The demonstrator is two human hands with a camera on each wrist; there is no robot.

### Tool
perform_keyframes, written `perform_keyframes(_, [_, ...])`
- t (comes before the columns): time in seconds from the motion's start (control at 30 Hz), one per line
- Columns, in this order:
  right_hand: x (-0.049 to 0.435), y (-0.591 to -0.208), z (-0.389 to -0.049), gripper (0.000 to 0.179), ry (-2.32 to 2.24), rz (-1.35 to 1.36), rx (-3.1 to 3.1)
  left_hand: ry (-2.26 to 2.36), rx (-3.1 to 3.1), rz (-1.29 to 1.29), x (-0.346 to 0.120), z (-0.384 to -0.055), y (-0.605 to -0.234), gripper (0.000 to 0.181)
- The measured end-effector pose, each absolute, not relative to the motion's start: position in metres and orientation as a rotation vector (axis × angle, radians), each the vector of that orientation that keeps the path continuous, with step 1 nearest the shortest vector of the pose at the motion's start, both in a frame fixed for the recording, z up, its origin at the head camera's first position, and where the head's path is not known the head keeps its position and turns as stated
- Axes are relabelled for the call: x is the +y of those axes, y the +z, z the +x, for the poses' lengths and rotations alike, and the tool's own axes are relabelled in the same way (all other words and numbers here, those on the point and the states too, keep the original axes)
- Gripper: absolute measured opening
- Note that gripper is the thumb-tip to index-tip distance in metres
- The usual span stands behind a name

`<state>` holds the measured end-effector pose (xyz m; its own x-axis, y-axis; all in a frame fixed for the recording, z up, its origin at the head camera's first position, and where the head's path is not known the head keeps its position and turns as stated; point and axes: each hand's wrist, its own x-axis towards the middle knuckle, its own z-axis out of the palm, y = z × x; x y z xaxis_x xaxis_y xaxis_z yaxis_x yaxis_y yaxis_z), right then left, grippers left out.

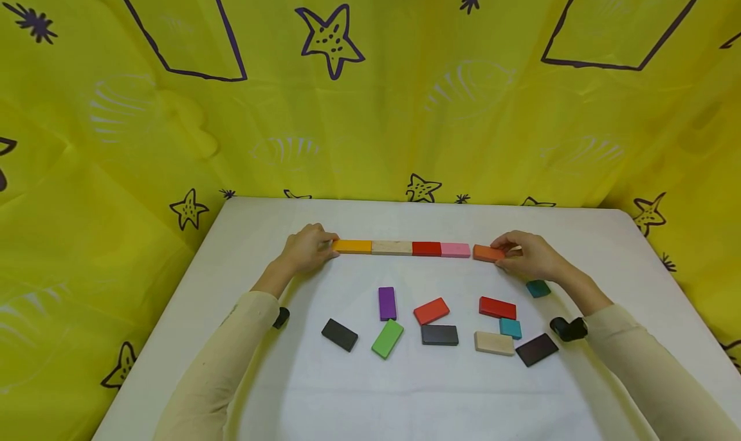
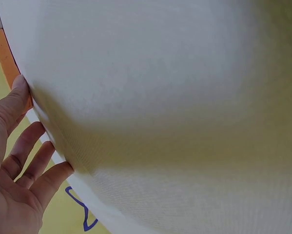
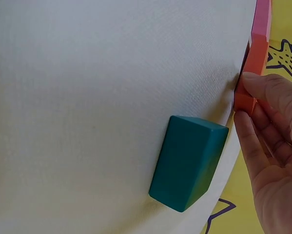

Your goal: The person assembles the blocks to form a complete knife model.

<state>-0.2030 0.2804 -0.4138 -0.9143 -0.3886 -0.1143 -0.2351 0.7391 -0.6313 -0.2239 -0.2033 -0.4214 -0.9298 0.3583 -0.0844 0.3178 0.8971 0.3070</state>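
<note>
Pinching the orange block [image 1: 485,253] with the right grip [image 1: 531,256] at 2 o'clock, just beside the pink block [image 1: 455,250]; holding the yellow block's [image 1: 353,247] end with the left grip [image 1: 308,248] at 10 o'clock, some fingers spread; with bare desk [image 1: 376,219] beyond, towards 12.

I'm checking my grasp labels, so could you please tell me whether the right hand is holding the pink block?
No, the head view shows the right hand pinching the orange-red block beside the pink block.
</note>
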Motion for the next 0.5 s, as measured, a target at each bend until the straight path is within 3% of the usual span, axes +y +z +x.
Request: perform_keyframes(0.5, [0.278, -0.4164, -0.2123, 0.034, -0.921, -0.535, 2.699, 0.441, 2.923, 0.522, -0.2036, -0.2244, -0.4229, 0.038])
